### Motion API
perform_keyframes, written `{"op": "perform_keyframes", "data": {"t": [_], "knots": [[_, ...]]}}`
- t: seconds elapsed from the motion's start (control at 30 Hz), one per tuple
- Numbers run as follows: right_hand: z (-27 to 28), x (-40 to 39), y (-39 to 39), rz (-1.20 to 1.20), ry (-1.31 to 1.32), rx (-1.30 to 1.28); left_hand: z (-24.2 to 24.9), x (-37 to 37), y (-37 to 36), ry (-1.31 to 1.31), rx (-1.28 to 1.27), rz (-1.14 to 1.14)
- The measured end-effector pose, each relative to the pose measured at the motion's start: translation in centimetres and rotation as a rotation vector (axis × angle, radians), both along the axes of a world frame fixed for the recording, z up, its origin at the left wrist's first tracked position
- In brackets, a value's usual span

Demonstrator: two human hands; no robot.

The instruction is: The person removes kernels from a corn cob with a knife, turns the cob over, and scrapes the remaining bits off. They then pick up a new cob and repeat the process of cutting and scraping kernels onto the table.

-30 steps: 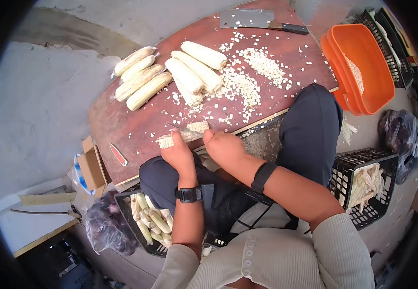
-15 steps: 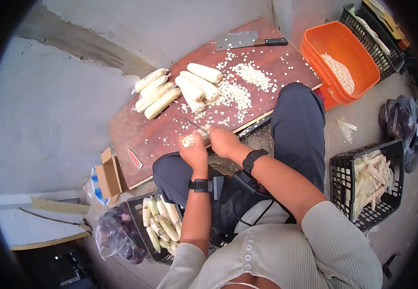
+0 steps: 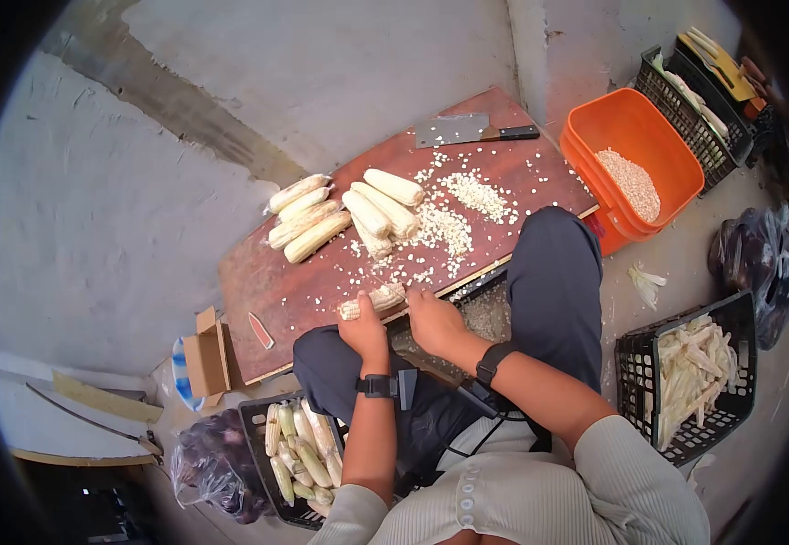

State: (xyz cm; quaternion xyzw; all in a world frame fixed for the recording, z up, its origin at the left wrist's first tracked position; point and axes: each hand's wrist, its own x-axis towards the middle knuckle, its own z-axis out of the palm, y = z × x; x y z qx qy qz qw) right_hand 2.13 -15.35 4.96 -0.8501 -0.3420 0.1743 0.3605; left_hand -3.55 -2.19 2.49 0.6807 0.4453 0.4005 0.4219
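My left hand [image 3: 364,331] is closed round the lower left end of a pale corn cob [image 3: 387,295], held above the front edge of the red-brown board. Beside the cob's right end, my right hand [image 3: 435,323] is closed on a knife; its blade is hard to make out now, though it showed in the earlier view. Loose kernels [image 3: 444,232] lie scattered and heaped on the board. Just beyond them is a stack of husked corn ears [image 3: 383,211], and to its left several more ears [image 3: 308,218], partly in clear plastic.
A cleaver [image 3: 453,130] lies at the board's far edge, a small red blade [image 3: 261,331] at its left. An orange bucket [image 3: 585,136] holding kernels stands right. Black crates hold corn ears [image 3: 308,445] and husks [image 3: 696,368]. A cardboard box [image 3: 205,359] stands left.
The view has tilted upward, so everything sits lower in it. My right hand has shifted to the cob's right end, and the blade that lay across the cob no longer shows clearly.
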Motion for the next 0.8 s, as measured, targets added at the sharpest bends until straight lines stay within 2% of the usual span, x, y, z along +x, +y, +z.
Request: {"op": "perform_keyframes", "data": {"t": [0.07, 0.17, 0.27, 0.37, 0.47, 0.8], "knots": [[0.2, -0.4, -0.6, 0.062, -0.152, 0.025, 2.9, -0.1, -1.0, 0.071, -0.221, -0.003], [-0.5, -0.4, -0.8, 0.109, -0.193, -0.048, 0.3, -0.5, 0.4, 0.132, -0.071, -0.002], [-0.2, -0.3, -1.3, 0.132, -0.256, 0.024, 1.2, -0.2, 0.4, 0.152, -0.067, -0.001], [-1.0, -0.3, -1.2, 0.131, -0.266, -0.107, 1.4, 0.4, 0.1, 0.081, 0.025, -0.067], [-1.0, 0.4, -0.8, 0.139, -0.226, -0.144, 1.1, 0.7, 0.5, 0.115, -0.102, -0.064], [-1.8, 1.8, 1.9, 0.133, -0.215, -0.155, 1.2, 1.9, 1.2, 0.124, -0.102, -0.012]]}}
